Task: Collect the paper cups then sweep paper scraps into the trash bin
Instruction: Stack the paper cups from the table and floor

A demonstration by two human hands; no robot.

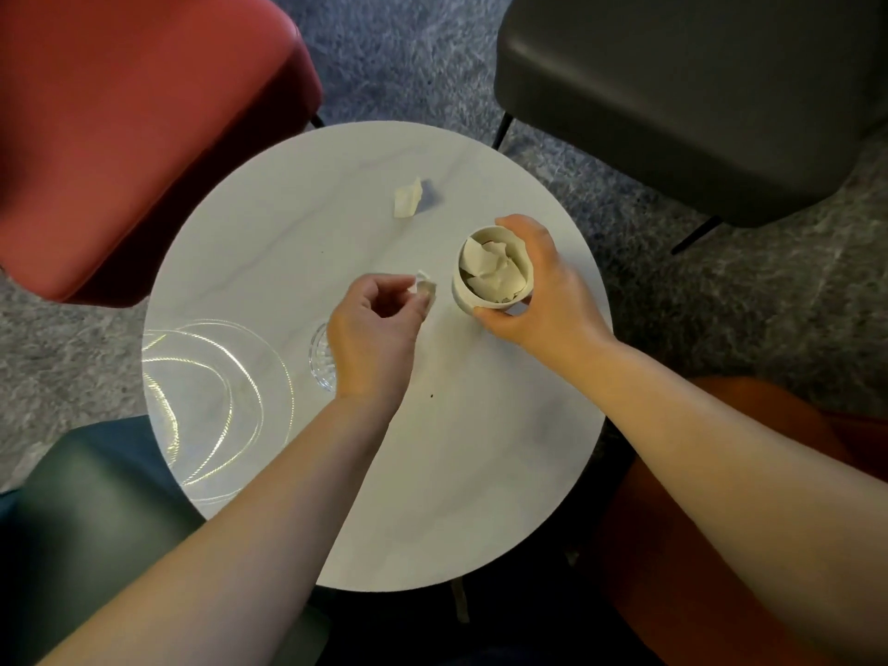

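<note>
A white paper cup stands on the round white table, right of centre, with torn paper pieces inside it. My right hand grips the cup round its right side, thumb at the near rim. Just left of the cup, my left hand pinches a small paper scrap between thumb and fingertips. Another crumpled paper scrap lies alone farther back on the table. No trash bin is in view.
A clear glass plate sits at the table's left edge, and a small clear glass dish lies partly under my left wrist. A red chair, a dark grey chair, a teal seat and an orange seat ring the table.
</note>
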